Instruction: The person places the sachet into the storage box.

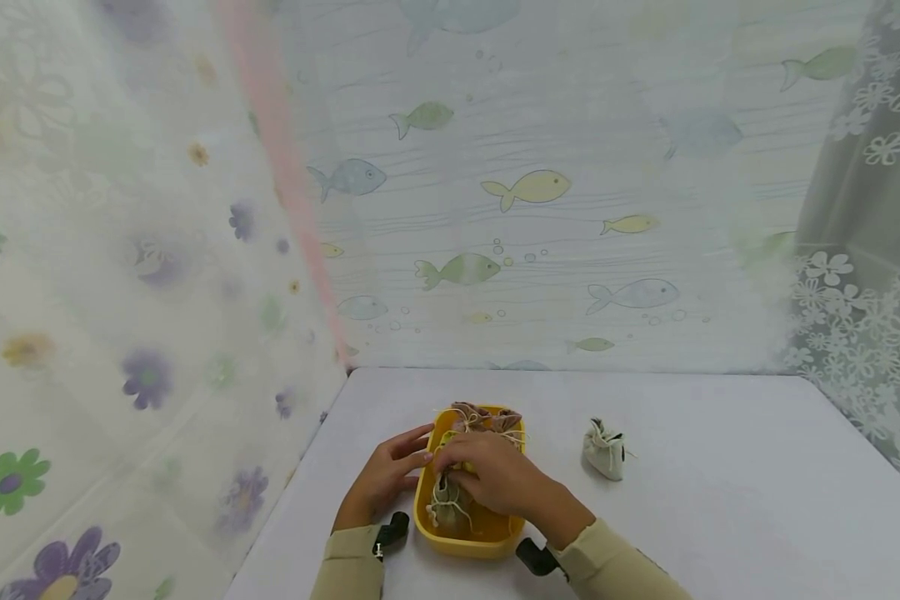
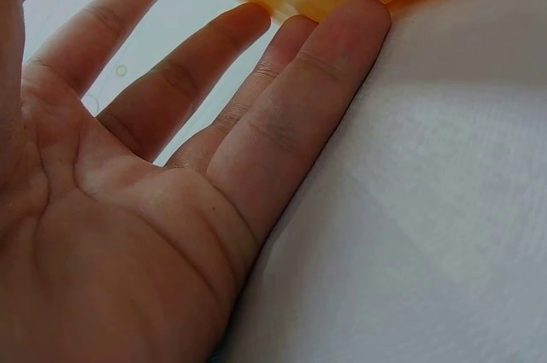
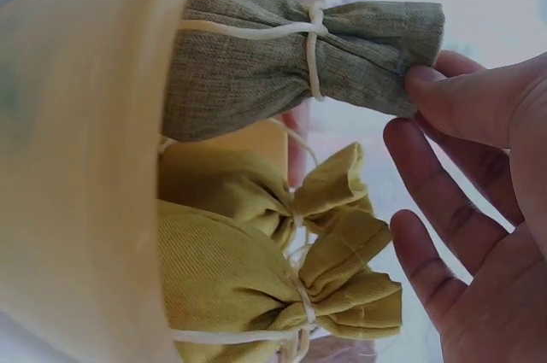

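Note:
In the head view, a yellow plastic bin [image 1: 468, 547] holds several small drawstring pouches. My right hand [image 1: 498, 473] reaches into it and pinches the top hem of a grey-green pouch [image 3: 244, 60] between thumb and fingers. That pouch stands upright at the bin's near end, a white cord tied round its neck. Beside it, in the right wrist view, are two mustard-yellow pouches [image 3: 231, 273]. Brownish-pink pouches [image 1: 506, 421] fill the far end. My left hand [image 1: 392, 471] has its fingers extended, fingertips against the bin's left wall.
A pale grey-green pouch [image 1: 604, 452] lies on the white table [image 1: 720, 500], right of the bin. Behind the table hangs a fish-print curtain [image 1: 525, 275]; a flower-print curtain [image 1: 142, 333] runs along the left side.

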A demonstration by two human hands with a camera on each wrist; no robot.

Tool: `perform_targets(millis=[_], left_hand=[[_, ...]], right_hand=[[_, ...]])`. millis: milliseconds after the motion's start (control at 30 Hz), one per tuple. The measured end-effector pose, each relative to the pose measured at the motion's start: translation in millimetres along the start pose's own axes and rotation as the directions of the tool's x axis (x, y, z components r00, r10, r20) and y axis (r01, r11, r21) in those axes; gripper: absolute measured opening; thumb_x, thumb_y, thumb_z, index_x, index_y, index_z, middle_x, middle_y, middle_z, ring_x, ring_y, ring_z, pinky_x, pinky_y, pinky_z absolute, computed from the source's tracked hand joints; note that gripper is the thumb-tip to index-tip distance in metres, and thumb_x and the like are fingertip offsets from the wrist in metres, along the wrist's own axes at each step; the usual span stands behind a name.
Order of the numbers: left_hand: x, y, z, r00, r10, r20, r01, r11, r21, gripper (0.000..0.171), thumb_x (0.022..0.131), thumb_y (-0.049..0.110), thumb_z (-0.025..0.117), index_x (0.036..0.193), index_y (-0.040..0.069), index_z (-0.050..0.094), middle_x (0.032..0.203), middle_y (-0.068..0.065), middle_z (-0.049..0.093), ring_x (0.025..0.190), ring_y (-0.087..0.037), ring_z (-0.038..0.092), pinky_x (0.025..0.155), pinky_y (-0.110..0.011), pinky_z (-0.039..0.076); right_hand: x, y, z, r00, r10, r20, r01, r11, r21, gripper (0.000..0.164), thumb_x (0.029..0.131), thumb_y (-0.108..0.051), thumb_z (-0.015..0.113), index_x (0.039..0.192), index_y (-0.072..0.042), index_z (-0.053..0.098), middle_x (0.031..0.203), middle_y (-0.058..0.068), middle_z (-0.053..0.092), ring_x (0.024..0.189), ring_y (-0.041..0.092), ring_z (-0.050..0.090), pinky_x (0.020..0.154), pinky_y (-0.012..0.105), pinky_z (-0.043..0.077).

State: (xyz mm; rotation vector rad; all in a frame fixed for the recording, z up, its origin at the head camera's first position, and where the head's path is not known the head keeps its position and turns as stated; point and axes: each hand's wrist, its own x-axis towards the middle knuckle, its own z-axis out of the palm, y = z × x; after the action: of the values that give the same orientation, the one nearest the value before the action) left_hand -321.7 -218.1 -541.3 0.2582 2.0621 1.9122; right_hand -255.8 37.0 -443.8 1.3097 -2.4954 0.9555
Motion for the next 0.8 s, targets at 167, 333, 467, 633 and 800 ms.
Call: perform_targets(millis=[167,333,467,633,800], left_hand=[[0.3,-0.5,-0.2,1.0,0.006,0.006,-0.006,1.0,0.0,0.069,0.09,0.041,0.08,0.152,0.031,0.053,0.159,-0.012,0.048,0.133,-0.03,0.061,0.099,-0.045,0.059],[0.4,-0.4,0.1,1.0,0.003,-0.002,-0.003,1.0,-0.002,0.068,0.09,0.041,0.08,0.152,0.031,0.053,0.159,-0.013,0.048,0.133,-0.03,0.06,0.099,-0.045,0.059],[0.6,-0.7,0.8,1.0,-0.005,-0.013,0.005,1.0,0.001,0.07,0.089,0.043,0.081,0.152,0.03,0.053,0.158,-0.013,0.049,0.133,-0.03,0.06,0.098,-0.044,0.06],[1.4,-1.2,1.3,1.0,-0.013,-0.018,0.013,1.0,0.0,0.071,0.087,0.043,0.082,0.152,0.031,0.053,0.158,-0.012,0.049,0.134,-0.03,0.06,0.098,-0.044,0.06],[2.8,-2.4,1.1,0.999,-0.016,-0.028,0.016,1.0,0.004,0.072,0.086,0.044,0.083,0.151,0.031,0.054,0.158,-0.012,0.05,0.134,-0.03,0.06,0.097,-0.044,0.06]], right_hand=[[-1,0,-4,1.0,0.02,0.002,-0.02,1.0,-0.003,0.023,0.095,-0.013,0.075,0.114,-0.025,0.076,0.119,-0.013,0.073,0.122,0.006,0.063,0.11,0.04,0.052],[-6,3,-9,0.999,0.037,-0.008,-0.037,0.999,-0.015,0.023,0.096,-0.014,0.074,0.116,-0.027,0.076,0.12,-0.017,0.07,0.124,0.008,0.063,0.111,0.038,0.052],[-13,5,-14,0.998,0.047,-0.039,-0.046,0.999,0.014,0.022,0.096,-0.014,0.075,0.116,-0.024,0.076,0.12,-0.016,0.07,0.121,0.007,0.063,0.106,0.034,0.055],[-24,11,-24,0.994,0.057,-0.089,-0.054,0.998,0.033,0.024,0.095,-0.011,0.075,0.117,-0.02,0.075,0.123,-0.011,0.072,0.121,0.008,0.063,0.104,0.037,0.056],[-37,19,-34,0.983,0.053,-0.177,-0.056,0.998,-0.008,0.027,0.092,-0.011,0.079,0.118,-0.019,0.074,0.12,-0.012,0.071,0.116,0.009,0.065,0.096,0.039,0.06]])
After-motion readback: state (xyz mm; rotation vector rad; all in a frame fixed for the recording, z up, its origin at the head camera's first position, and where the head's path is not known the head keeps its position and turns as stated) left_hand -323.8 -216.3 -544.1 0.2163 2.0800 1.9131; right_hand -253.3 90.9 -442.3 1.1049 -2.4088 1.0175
